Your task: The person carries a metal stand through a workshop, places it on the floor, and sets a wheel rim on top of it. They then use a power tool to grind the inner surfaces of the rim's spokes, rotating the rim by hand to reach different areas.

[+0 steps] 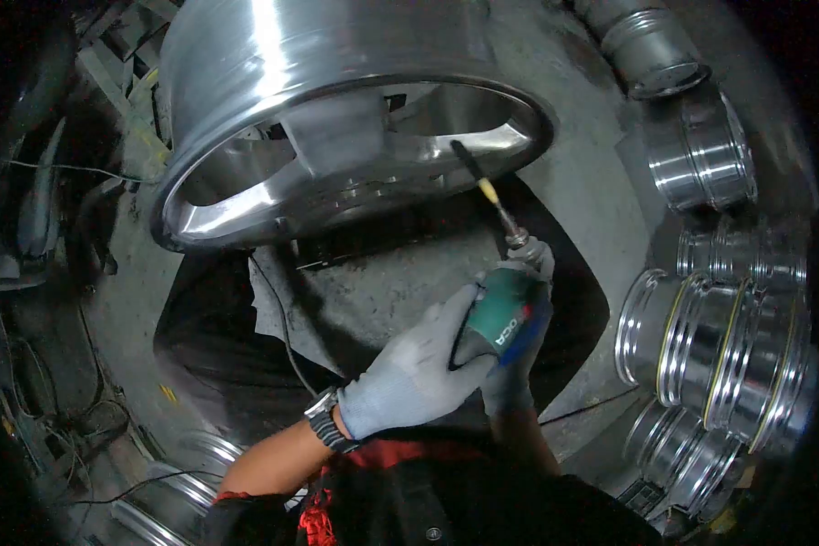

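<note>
Both my hands, in pale grey work gloves, are wrapped round a green die grinder. My left hand grips its body from the left side, with a watch on that wrist. My right hand closes round the other side, its fingers reaching up near the metal collar, partly hidden by the tool. From the collar a thin shaft with a yellow band and a dark abrasive tip points up and left. The tip overlaps a spoke of a large polished alloy wheel, tilted in front of me.
Several shiny wheel rims are lined up along the right side, with more stacked lower down. Cables run across the floor near my legs. Metal scraps and wires clutter the left; further rims lie at lower left.
</note>
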Motion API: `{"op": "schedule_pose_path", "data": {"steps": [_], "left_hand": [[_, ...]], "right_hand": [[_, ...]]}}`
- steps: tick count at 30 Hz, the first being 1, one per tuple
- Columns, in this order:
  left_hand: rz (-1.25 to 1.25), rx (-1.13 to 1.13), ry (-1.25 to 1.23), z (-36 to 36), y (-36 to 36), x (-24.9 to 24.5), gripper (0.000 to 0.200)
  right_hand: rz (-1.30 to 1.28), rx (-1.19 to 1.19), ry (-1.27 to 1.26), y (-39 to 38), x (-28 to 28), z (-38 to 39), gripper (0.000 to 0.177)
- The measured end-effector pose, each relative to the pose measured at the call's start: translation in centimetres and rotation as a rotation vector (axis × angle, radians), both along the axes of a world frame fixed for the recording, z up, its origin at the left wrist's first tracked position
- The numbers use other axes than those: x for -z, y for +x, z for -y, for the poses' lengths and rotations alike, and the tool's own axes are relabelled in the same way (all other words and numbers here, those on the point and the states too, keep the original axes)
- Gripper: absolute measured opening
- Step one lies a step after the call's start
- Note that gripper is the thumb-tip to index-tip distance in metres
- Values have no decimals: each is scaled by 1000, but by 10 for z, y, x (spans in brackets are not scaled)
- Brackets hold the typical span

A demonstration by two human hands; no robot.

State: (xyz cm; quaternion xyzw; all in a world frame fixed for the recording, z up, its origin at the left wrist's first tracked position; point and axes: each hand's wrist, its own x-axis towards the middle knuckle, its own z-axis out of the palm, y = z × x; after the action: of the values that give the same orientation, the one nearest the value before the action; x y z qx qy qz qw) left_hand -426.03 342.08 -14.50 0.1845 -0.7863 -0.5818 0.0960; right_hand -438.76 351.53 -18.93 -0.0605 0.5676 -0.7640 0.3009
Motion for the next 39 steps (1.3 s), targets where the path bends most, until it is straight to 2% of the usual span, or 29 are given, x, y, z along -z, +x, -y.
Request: {"op": "schedule_pose_path", "data": {"steps": [2, 4, 6, 8, 10, 12, 14, 16, 17, 18, 19, 20, 21, 22, 24, 25, 26, 29, 32, 35, 37, 38, 39], "left_hand": [[50, -36, -2, 0, 11, -2, 80], [68, -53, -16, -1, 17, -9, 80], [76, -70, -33, -4, 21, -14, 80], [62, -93, -16, -8, 27, -16, 72], [-15, -87, -57, 1, 31, -19, 65], [-91, -81, -94, 15, 39, -25, 59], [-153, -339, -283, 35, 50, -37, 45], [-249, -668, -608, 57, 65, -49, 35], [-416, -836, -540, 66, 68, -49, 31], [-589, -995, -467, 75, 70, -49, 28], [-484, -1048, -782, 91, 77, -57, 27], [-365, -1084, -1093, 106, 86, -65, 27], [-310, -1037, -1184, 118, 92, -69, 26], [-306, -1042, -1193, 129, 99, -66, 26], [-211, -898, -1009, 143, 110, -54, 25], [-195, -878, -1063, 146, 111, -49, 22], [-231, -889, -1003, 150, 113, -38, 19], [-77, -1035, -793, 151, 124, -20, 16], [-73, -1046, -879, 163, 133, 8, 25], [-107, -1089, -828, 169, 130, 17, 19], [-137, -1106, -816, 170, 129, 14, 15], [-128, -1107, -816, 171, 129, 13, 14], [-116, -1107, -815, 171, 128, 13, 15]], "right_hand": [[-29, -19, -29, 8, 4, 2, 34], [122, -92, -89, 15, 1, 4, 34], [46, -107, -49, 19, -7, 6, 39], [-33, -118, -6, 18, -5, 4, 44], [485, -146, -366, 7, 13, -8, 56], [552, -173, -430, 1, 25, -20, 60], [630, -213, -499, -5, 24, -32, 65], [339, -140, -360, -8, 21, -41, 66], [355, -157, -370, -6, 18, -40, 66], [462, -66, -493, -3, 13, -38, 68], [569, 31, -612, -2, 10, -38, 69], [582, 18, -615, -2, 13, -42, 69], [622, -54, -627, -4, 17, -48, 71], [660, -124, -636, -5, 21, -52, 72], [726, -143, -598, -2, 24, -56, 73], [786, -154, -558, -2, 25, -57, 74], [792, -163, -560, -3, 27, -58, 74], [761, -218, -543, -3, 28, -59, 76], [837, -252, -544, -3, 21, -59, 75], [827, -229, -566, -4, 22, -56, 71], [630, -238, -582, -4, 23, -55, 69], [626, -238, -584, -4, 22, -55, 69], [638, -140, -518, -3, 21, -57, 69]]}}
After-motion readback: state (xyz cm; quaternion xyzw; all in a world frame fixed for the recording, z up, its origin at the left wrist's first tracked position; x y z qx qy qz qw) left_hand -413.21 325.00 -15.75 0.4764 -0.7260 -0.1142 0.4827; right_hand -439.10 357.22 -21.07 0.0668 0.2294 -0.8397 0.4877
